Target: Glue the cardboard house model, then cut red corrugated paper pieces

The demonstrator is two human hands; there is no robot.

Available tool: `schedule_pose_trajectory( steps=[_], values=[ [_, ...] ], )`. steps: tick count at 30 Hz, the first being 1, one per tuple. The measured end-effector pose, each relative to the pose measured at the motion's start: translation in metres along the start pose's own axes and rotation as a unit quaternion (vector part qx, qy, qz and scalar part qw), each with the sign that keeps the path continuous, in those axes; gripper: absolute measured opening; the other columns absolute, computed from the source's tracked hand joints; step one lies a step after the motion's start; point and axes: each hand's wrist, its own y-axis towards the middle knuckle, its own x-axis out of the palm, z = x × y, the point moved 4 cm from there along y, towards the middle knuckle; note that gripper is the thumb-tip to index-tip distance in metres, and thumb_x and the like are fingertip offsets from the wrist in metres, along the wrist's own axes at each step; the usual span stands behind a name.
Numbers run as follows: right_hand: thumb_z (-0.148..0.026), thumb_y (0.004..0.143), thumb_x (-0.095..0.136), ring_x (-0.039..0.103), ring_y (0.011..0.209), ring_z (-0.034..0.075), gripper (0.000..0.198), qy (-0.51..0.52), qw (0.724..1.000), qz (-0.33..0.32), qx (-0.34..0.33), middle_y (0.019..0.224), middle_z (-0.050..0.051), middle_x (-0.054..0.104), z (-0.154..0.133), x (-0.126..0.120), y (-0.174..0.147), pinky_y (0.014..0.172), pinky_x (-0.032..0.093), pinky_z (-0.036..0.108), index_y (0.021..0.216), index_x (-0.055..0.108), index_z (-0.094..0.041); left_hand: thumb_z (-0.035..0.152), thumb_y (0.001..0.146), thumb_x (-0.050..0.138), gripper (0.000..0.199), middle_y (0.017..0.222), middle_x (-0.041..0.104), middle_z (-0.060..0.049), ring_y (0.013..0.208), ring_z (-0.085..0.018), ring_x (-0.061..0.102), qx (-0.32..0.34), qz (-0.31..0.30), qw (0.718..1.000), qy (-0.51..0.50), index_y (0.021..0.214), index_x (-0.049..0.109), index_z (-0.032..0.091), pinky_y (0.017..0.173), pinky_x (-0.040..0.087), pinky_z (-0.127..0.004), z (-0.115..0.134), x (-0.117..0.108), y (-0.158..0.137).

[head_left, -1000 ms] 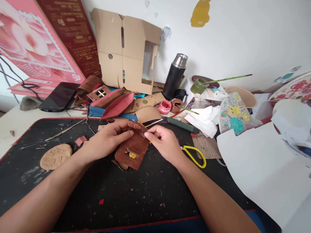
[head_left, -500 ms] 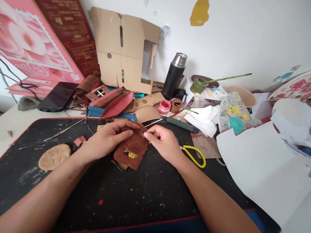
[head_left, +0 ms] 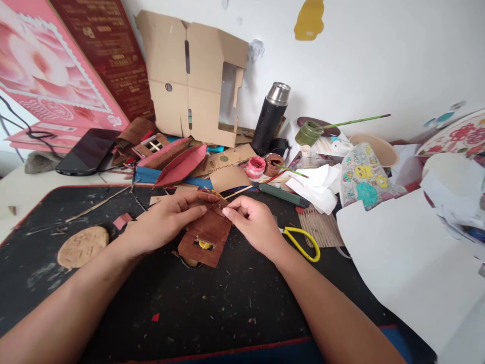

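A brown-painted cardboard piece (head_left: 217, 233) with a small cut-out window is held over the black mat (head_left: 242, 303). At its upper left edge, my left hand (head_left: 172, 217) grips it between thumb and fingers. My right hand (head_left: 252, 220) pinches its upper right edge, thumb and forefinger together. Something yellow shows through the cut-out. Just right of my right hand lie scissors (head_left: 303, 242) with yellow handles, their blades mostly hidden. A round tan disc (head_left: 84, 246) and a pink scrap (head_left: 122, 221) lie left of the piece.
Behind my hands are pink-and-brown folded cardboard (head_left: 182, 164), open jars of pink paint (head_left: 255, 167) and brown paint (head_left: 273, 164), and a black thermos (head_left: 270, 121). A green-handled tool (head_left: 282, 195) lies before the jars. White paper (head_left: 397, 258) covers the right side; a phone (head_left: 89, 151) lies left.
The brown piece has tilted slightly flatter in my hands, and its cut-out looks a little different. Both hands keep their grip; the whole view has shifted slightly.
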Motion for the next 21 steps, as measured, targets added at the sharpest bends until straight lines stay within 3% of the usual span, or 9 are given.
schedule_pose_trajectory(
  steps=[5, 12, 21],
  values=[
    [-0.034, 0.097, 0.072, 0.052, 0.06, 0.014, 0.016, 0.006, 1.0, -0.001, -0.003, 0.065, -0.005, 0.06, 0.0, 0.0, 0.0, 0.06, 0.039, 0.027, 0.091, 0.073, -0.02, 0.053, 0.096, 0.073, 0.044, 0.147, 0.075, -0.004, 0.131, -0.034, 0.071, -0.036, -0.004, 0.998, -0.052, 0.135, 0.081, 0.034, 0.114, 0.057, -0.045, -0.009, 0.003, -0.001],
    [-0.036, 0.097, 0.071, 0.052, 0.059, 0.014, 0.017, 0.01, 1.0, -0.002, -0.006, 0.065, -0.005, 0.06, 0.0, 0.0, 0.0, 0.06, 0.038, 0.027, 0.09, 0.072, -0.02, 0.048, 0.089, 0.08, 0.042, 0.143, 0.078, -0.007, 0.131, -0.036, 0.071, -0.053, 0.018, 0.991, -0.119, 0.126, 0.085, 0.03, 0.118, 0.054, -0.049, -0.01, 0.006, 0.0],
    [-0.037, 0.097, 0.07, 0.053, 0.061, 0.014, 0.018, 0.007, 1.0, -0.003, -0.005, 0.066, -0.004, 0.061, 0.001, 0.0, -0.001, 0.06, 0.037, 0.027, 0.09, 0.071, -0.021, 0.048, 0.083, 0.085, 0.042, 0.136, 0.081, -0.008, 0.127, -0.036, 0.074, -0.086, 0.039, 0.982, -0.165, 0.121, 0.086, 0.028, 0.109, 0.06, -0.047, -0.01, 0.007, -0.001]
  ],
)
